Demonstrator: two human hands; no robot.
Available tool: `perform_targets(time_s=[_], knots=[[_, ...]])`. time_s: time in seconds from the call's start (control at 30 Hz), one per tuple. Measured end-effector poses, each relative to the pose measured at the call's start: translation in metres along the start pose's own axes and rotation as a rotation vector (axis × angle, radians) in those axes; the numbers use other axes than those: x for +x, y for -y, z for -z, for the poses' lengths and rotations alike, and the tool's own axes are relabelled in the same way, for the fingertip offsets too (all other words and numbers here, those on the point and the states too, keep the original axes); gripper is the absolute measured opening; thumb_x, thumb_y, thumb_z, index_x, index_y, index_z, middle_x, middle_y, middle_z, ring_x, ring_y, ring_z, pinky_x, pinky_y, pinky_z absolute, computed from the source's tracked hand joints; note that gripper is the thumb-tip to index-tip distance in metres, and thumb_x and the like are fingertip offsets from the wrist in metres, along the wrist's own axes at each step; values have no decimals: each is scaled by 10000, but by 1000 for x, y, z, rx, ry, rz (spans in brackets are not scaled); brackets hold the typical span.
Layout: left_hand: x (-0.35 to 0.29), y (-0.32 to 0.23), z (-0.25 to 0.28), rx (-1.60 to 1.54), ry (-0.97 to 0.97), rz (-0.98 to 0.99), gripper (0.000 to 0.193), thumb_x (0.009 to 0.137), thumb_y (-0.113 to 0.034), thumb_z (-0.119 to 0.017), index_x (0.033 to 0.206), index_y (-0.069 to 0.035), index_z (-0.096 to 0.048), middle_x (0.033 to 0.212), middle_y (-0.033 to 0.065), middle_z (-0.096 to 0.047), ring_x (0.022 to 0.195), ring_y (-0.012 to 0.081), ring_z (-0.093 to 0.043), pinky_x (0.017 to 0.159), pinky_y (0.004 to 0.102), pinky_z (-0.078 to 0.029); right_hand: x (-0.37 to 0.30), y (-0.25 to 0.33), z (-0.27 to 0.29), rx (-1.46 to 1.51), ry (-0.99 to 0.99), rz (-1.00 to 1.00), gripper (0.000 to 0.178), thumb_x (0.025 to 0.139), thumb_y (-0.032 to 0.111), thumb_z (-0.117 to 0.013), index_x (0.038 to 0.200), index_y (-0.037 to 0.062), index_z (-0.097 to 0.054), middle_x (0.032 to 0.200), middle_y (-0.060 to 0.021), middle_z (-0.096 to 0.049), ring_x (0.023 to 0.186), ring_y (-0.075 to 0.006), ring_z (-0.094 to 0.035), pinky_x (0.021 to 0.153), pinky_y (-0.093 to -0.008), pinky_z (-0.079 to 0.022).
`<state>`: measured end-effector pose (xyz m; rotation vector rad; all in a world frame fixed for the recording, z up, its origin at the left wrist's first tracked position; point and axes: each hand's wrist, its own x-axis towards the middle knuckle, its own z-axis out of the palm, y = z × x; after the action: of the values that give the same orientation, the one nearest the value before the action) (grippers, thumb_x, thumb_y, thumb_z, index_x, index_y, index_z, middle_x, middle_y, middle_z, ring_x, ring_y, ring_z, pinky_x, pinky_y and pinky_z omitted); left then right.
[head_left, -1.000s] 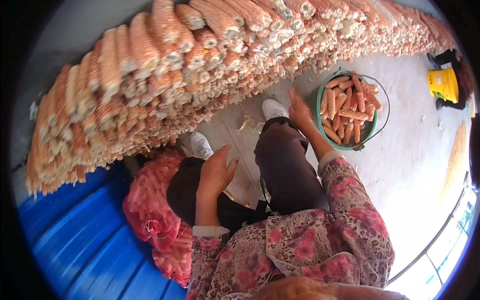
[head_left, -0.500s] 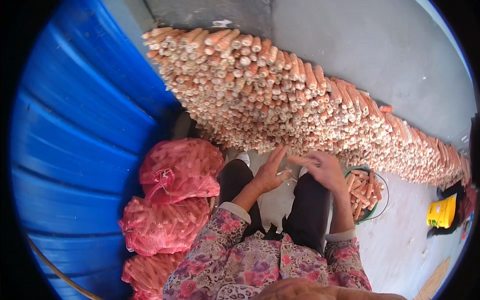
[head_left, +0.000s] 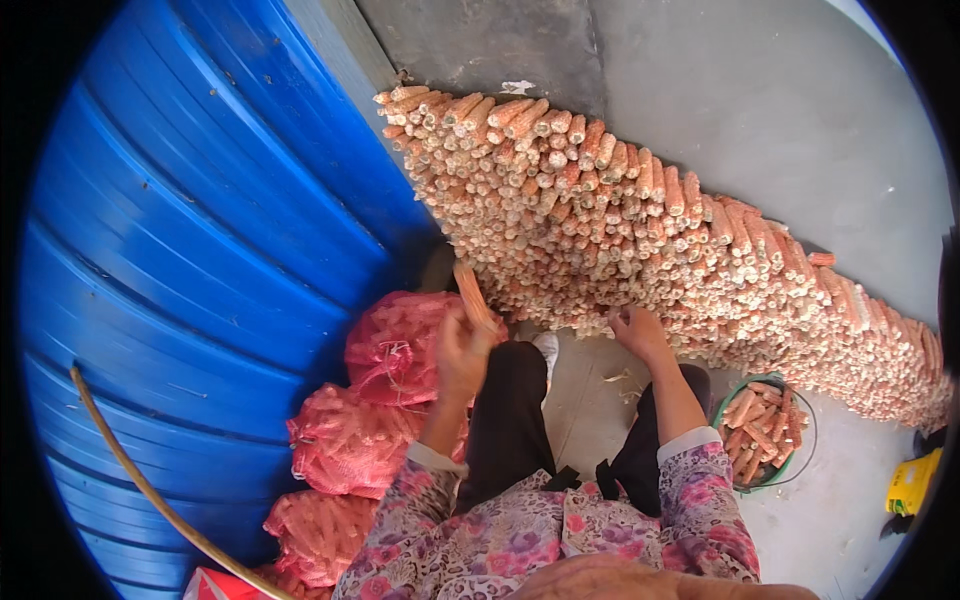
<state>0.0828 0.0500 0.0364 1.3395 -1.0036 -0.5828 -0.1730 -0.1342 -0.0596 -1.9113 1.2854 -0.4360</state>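
Note:
In my left hand (head_left: 466, 352) is a corn cob (head_left: 472, 292), its free end pointing up and away over the red mesh sacks. The fingers are wrapped round its lower part. My right hand (head_left: 642, 334) is at the lower front of a big stack of corn cobs (head_left: 590, 220), fingers curled in. Whether anything is pinched there is hidden against the stack. Many cobs in the stack lie with their ends facing me.
Red mesh sacks (head_left: 350, 430) full of cobs are at my left, beside a blue ribbed metal wall (head_left: 200, 250). A green-rimmed bucket (head_left: 787, 468) of loose cobs stands right. Further right is a yellow bucket (head_left: 912, 482). A curved pole (head_left: 140, 470) lies lower left.
A cob was in my right hand before; now my left hand holds one and has moved left. My right hand has shifted to the stack's lower edge. The view has swung left.

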Motion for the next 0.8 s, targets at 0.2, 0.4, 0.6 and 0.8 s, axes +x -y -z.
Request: perform_targets(time_s=[0.2, 0.4, 0.6, 0.8], knots=[[127, -97, 15, 209, -212, -362, 309, 989, -152, -682, 1235, 19, -605, 984, 22, -645, 848, 91, -588, 765, 262, -517, 13, -28, -7, -183, 17, 205, 347, 887, 326, -668, 1034, 13, -700, 1005, -236, -716, 1000, -406, -684, 887, -501, -535], [272, -151, 52, 693, -416, -479, 246, 941, -185, -731, 1048, 24, -659, 885, 75, -698, 787, 142, -648, 736, 303, -533, 18, -8, -11, -320, 261, 183, 372, 880, 351, -666, 1059, 25, -694, 1064, -231, -714, 1038, -394, -680, 925, -495, -531], [380, -155, 38, 1095, -554, -348, 306, 873, -320, -721, 1105, -121, -746, 1037, 119, -763, 963, 294, -728, 822, 418, -568, 44, -10, -19, -322, 226, 142, 415, 885, 369, -672, 1133, 36, -666, 1066, -225, -715, 1060, -400, -673, 925, -508, -530], [431, -133, 24, 1149, -670, -268, 295, 835, -350, -717, 1106, -256, -784, 1059, 82, -767, 996, 296, -724, 844, 409, -578, 54, -14, -40, -308, 306, 179, 405, 889, 378, -678, 1140, 60, -667, 1025, -152, -742, 1001, -365, -697, 863, -491, -546]])
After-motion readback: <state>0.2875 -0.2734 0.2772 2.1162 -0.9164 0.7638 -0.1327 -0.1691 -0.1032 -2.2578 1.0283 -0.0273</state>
